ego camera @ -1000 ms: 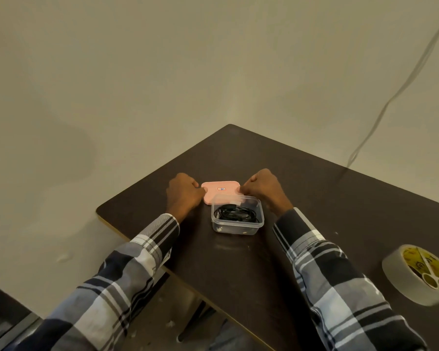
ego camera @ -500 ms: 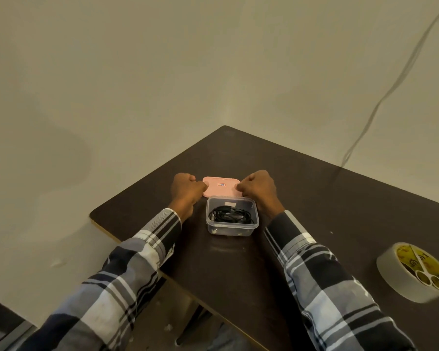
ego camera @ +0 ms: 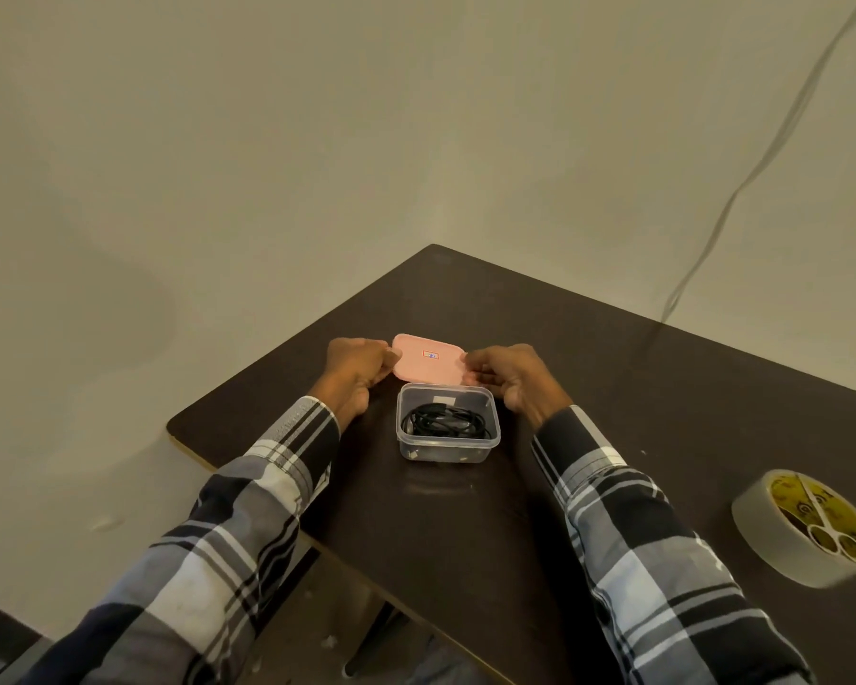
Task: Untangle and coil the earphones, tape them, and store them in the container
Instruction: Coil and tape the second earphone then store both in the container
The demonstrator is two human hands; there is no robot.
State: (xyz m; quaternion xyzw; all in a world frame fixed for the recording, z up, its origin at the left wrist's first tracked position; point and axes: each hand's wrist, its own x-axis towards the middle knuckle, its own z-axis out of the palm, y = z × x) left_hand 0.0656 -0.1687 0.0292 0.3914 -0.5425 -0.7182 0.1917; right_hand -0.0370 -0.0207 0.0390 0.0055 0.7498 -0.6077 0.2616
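Note:
A clear plastic container (ego camera: 494,437) stands on the dark table (ego camera: 614,388) with the coiled black earphones (ego camera: 443,421) inside it. Just behind it is the pink lid (ego camera: 428,364), held level slightly above the table. My left hand (ego camera: 354,370) pinches the lid's left edge and my right hand (ego camera: 507,378) pinches its right edge. The lid's near edge overlaps the container's far rim in the view.
A roll of tape (ego camera: 782,529) lies at the table's right front, with small scissors (ego camera: 824,521) resting on it. A thin cable (ego camera: 742,185) hangs down the wall behind the table's right side. The table's left edge is near my left forearm.
Both hands have lifted the pink lid a little off the table behind the container. The container and earphones have stayed in place.

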